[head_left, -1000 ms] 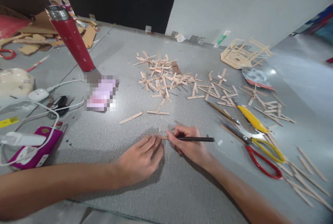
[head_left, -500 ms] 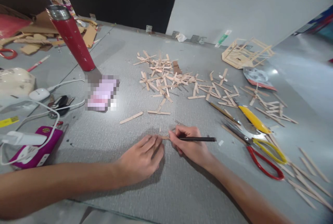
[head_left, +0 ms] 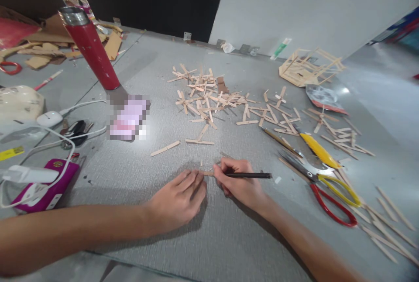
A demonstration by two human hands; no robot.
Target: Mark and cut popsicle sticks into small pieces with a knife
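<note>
In the head view, my left hand (head_left: 180, 199) rests on the table with its fingers closed. Its fingertips pinch one end of a short, flat wooden stick (head_left: 208, 173). My right hand (head_left: 240, 183) grips a slim black pen (head_left: 250, 175) as one does for writing. The pen's tip end is hidden by the fingers, which are right beside the stick's other end. Just beyond the hands lie a loose wooden stick (head_left: 165, 148) and two joined sticks (head_left: 200, 141).
Several small stick pieces (head_left: 203, 83) are heaped farther back. On the right lie scissors (head_left: 314, 177), a yellow-handled saw-like tool (head_left: 319, 149), a gold-handled tool (head_left: 281, 140) and a wooden stick frame (head_left: 310, 66). On the left are a red flask (head_left: 93, 53), a phone (head_left: 129, 118) and a purple power strip (head_left: 62, 183).
My right fingertips have shifted very slightly right, showing a little more of the wooden stick. My left hand stays in place.
</note>
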